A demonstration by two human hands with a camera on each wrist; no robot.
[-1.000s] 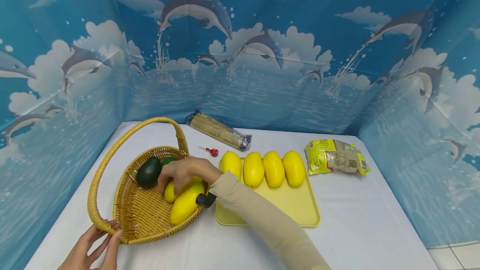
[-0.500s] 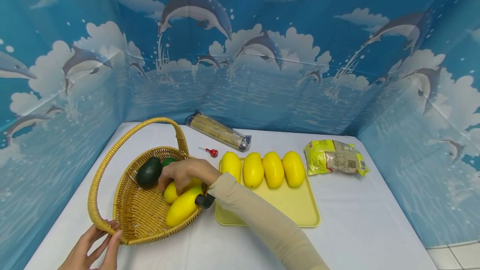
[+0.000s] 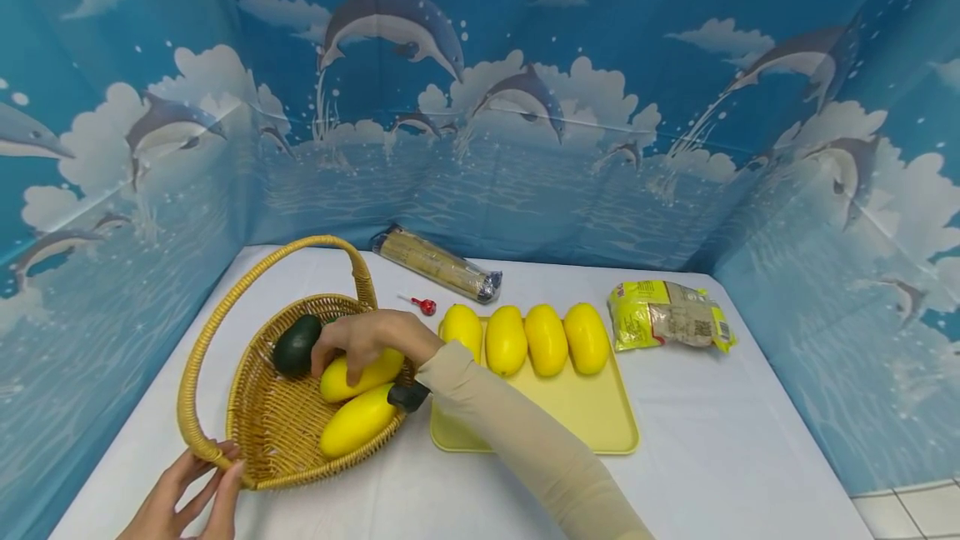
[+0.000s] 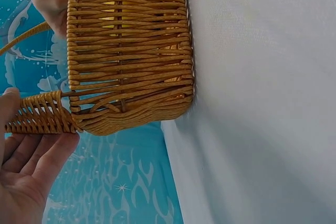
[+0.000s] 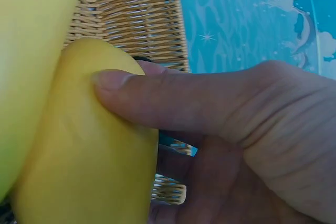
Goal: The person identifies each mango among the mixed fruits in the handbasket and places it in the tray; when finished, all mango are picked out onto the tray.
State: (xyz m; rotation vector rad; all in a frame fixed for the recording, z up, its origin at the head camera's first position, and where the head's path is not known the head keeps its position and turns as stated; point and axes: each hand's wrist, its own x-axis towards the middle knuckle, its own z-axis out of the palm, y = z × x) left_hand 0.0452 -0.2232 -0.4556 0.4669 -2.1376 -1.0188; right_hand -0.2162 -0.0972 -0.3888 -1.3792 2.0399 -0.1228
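My left hand point(image 3: 186, 497) pinches the foot of the wicker basket's point(image 3: 262, 415) handle point(image 4: 42, 113), at the basket's near left corner. Inside the basket, my right hand point(image 3: 371, 340) grips a yellow mango point(image 3: 378, 373), the thumb on its upper side in the right wrist view. A second mango point(image 3: 360, 422) lies nearer, close against the first. Beyond my fingers sits a dark green avocado point(image 3: 297, 346), and a greener fruit behind it is mostly hidden by the hand. Through the weave, the left wrist view shows bits of yellow.
Right of the basket stands a yellow tray point(image 3: 577, 415) with several mangoes point(image 3: 507, 340) in a row. A red lollipop point(image 3: 426, 306) and a wrapped bundle of tan sticks point(image 3: 438, 263) lie behind. A yellow-green packet point(image 3: 671, 315) rests at far right.
The nearer mango has slid left and toward the front of the basket. The gripped mango has shifted slightly left with my right hand. My left hand has stayed on the handle.
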